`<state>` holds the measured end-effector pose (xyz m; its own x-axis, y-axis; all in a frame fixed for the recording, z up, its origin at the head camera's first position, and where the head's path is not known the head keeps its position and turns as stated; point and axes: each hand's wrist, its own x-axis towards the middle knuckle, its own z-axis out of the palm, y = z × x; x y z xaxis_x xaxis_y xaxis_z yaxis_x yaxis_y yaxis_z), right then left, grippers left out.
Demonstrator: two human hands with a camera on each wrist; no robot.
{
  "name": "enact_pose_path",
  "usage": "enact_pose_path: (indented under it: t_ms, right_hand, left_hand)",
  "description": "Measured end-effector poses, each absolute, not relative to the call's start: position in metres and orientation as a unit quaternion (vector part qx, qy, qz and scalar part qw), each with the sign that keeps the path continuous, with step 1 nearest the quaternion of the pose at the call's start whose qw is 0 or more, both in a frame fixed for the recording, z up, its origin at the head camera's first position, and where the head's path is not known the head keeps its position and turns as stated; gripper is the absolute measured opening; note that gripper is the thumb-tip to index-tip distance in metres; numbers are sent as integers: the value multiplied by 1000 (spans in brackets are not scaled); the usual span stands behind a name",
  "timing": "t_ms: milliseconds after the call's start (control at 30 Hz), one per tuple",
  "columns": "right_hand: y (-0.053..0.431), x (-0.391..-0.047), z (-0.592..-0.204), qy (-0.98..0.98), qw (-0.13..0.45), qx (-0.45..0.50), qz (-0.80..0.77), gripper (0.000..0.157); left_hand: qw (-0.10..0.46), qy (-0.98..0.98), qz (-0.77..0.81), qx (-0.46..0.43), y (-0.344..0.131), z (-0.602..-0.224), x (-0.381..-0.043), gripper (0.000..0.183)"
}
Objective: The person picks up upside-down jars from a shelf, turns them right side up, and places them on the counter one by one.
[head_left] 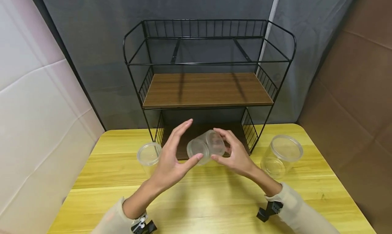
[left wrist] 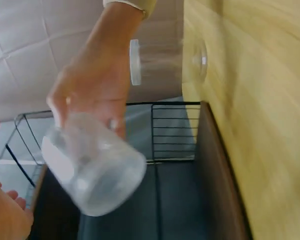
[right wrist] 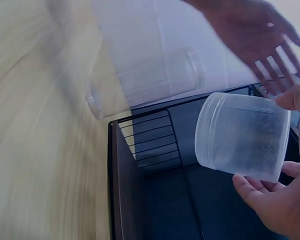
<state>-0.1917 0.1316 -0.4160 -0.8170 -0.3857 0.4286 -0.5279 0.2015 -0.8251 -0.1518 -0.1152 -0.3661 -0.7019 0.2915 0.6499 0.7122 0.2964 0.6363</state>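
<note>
A clear plastic jar is held tilted in front of the shelf's lower level, its lid end toward the left. My right hand grips its base end between thumb and fingers; the right wrist view shows the same jar with fingertips around its bottom. Left of the jar my left hand is spread, fingers extended, with nothing held. In the right wrist view a gap shows between the left hand and the jar.
A black wire rack with brown wooden shelves stands at the back of the yellow wooden table. One lidded clear jar stands left of the rack, and a larger one stands right.
</note>
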Motion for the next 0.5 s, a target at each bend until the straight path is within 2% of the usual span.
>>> enact_pose_path:
  t_ms: [500]
  right_hand:
    - [141, -186, -416, -653, 67, 325, 681, 78]
  left_hand:
    - [-25, -677, -712, -183, -96, -411, -171, 96]
